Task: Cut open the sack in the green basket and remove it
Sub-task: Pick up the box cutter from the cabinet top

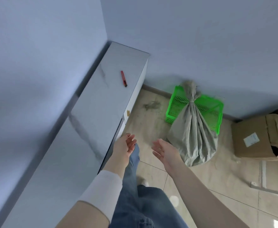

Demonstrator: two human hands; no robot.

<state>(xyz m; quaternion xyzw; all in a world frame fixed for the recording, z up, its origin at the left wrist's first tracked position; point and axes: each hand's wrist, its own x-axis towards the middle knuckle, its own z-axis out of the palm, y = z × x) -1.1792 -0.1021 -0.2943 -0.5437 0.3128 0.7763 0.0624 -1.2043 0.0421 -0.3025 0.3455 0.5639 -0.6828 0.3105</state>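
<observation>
A grey-green woven sack (192, 135), tied at its neck with a white cord, leans over the near rim of a bright green plastic basket (207, 106) on the floor by the wall. A red utility knife (123, 78) lies on the white cabinet top (102, 99) to the left. My left hand (126, 144) hangs open beside the cabinet's edge, holding nothing. My right hand (163, 150) is open too, palm up, just left of the sack's bulging bottom and not touching it.
A torn cardboard box (258, 137) with a white label sits on the floor right of the sack. Loose fibres and dust (152, 105) lie on the tiles left of the basket. My legs in blue jeans (143, 195) stand below the hands.
</observation>
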